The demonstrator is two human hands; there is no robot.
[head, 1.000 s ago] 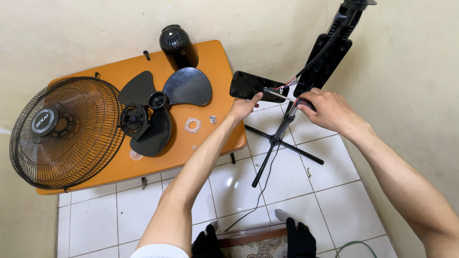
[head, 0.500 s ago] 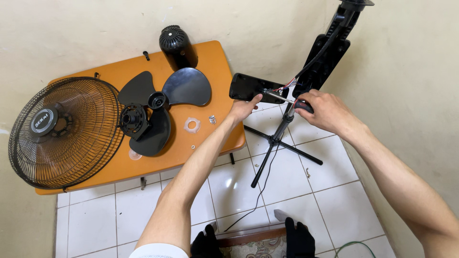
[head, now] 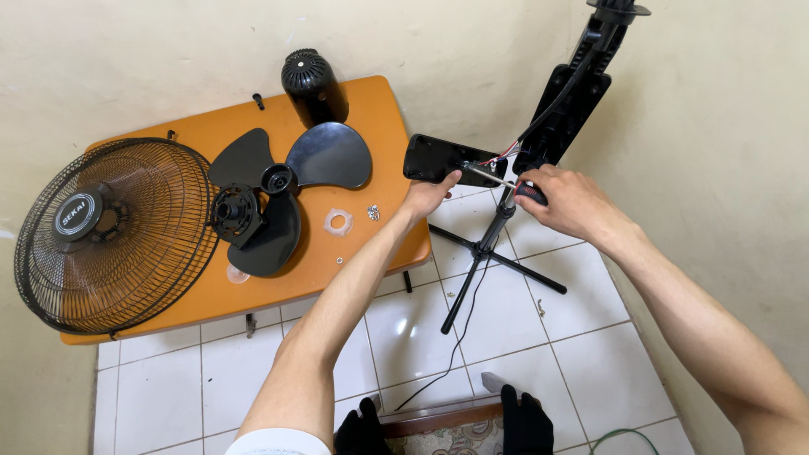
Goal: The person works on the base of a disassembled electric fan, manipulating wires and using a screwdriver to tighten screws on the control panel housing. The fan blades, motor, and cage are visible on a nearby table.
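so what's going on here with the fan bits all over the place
A person is working on a taken-apart fan. The left hand steadies a black panel with coloured wires coming out of it, while the right hand drives a screwdriver toward it, beside the fan stand on the tiled floor. On the orange table lie the wire guard, the black blade, the motor cover, a clear ring and some small screws.
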